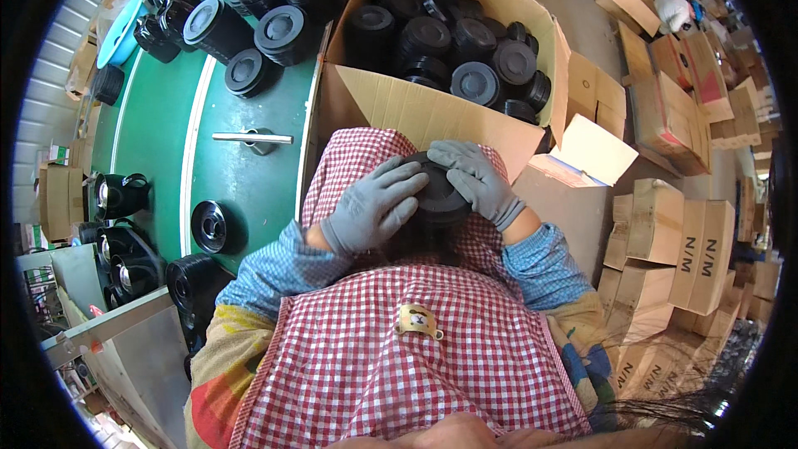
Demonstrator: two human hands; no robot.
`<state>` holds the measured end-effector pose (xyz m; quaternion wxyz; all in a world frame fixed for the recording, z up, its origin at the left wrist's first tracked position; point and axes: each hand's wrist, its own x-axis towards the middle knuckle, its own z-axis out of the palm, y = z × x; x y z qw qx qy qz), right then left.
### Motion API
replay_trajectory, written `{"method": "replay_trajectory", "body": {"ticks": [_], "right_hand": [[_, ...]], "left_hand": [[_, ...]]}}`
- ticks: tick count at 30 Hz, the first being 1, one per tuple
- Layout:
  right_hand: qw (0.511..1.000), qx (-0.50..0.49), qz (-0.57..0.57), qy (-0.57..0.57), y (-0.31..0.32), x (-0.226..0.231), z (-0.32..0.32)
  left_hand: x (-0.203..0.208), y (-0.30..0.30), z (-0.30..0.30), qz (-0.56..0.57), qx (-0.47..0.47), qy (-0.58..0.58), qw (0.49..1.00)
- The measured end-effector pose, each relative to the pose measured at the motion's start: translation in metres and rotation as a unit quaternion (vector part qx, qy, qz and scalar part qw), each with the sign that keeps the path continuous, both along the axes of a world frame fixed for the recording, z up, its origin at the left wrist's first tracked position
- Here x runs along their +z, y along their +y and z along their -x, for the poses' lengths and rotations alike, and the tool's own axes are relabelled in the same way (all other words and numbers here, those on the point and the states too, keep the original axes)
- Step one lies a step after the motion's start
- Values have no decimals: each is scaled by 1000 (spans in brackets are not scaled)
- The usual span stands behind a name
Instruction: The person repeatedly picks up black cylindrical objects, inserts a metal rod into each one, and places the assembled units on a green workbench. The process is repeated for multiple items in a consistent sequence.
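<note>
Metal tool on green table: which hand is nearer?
Left: the left hand lies right of the metal tool, touching the black lid; the right hand touches that lid too, farther right.

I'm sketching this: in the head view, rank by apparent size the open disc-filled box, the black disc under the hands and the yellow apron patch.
1. Disc-filled box
2. Black disc, partly covered
3. Yellow apron patch

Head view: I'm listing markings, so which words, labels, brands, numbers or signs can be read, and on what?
Stacked carton at right: large black capital letters, readable, wording not copied here.
Cartons below it: similar black letters, also not copied.
Carton with red marks, upper right: too small to read.
Held black disc: no readable text.
</note>
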<state>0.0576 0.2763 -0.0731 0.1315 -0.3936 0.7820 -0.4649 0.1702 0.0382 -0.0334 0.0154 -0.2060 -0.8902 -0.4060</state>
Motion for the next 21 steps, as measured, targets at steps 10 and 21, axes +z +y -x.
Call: {"method": "replay_trajectory", "body": {"ticks": [10, 21], "right_hand": [[988, -71, -13, 133, -12, 12, -28], [1000, 8, 0, 14, -4, -33, -2]], "left_hand": [[-28, -15, 23, -169, -43, -91, 981], [-3, -9, 3, 38, -5, -53, 998]]}}
